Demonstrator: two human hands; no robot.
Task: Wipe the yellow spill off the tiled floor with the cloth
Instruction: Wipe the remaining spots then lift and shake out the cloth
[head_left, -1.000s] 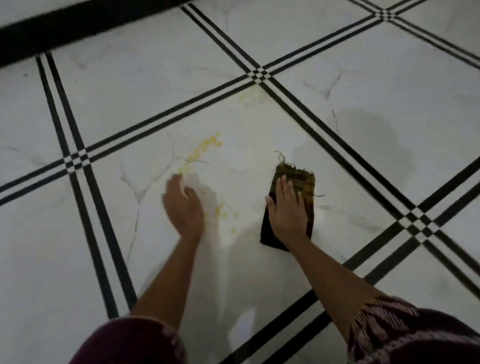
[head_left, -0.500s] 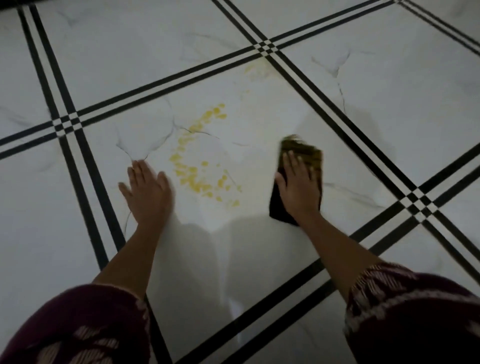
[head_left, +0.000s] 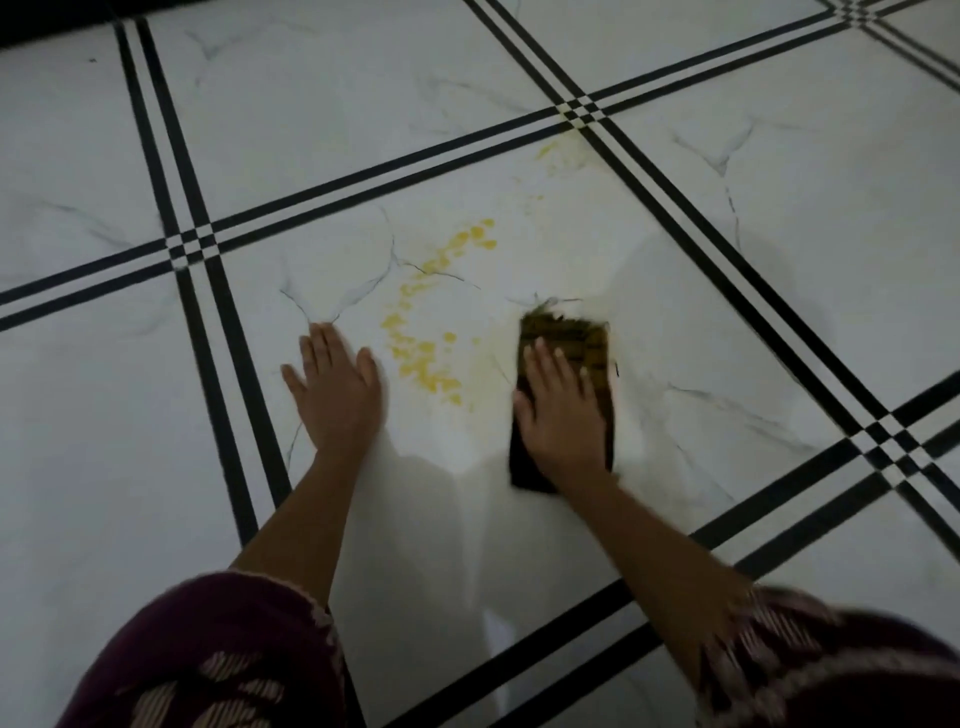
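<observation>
A yellow spill (head_left: 428, 332) of scattered drops runs across one white marble floor tile (head_left: 467, 519), with a fainter yellow smear (head_left: 558, 150) near the tile's far corner. A folded dark cloth (head_left: 576, 345) with a frayed olive end lies just right of the drops. My right hand (head_left: 563, 410) presses flat on the cloth with straight fingers. My left hand (head_left: 337, 389) rests flat on the tile just left of the drops, fingers spread.
Black double stripes (head_left: 218, 312) border the white tiles and cross at small checkered corners. A dark band (head_left: 52, 21) runs along the far left edge. My patterned maroon sleeves (head_left: 218, 660) fill the near bottom corners.
My left hand slid left off the spill, uncovering the drops, and now rests beside them. My right hand and the cloth have come closer to the drops.
</observation>
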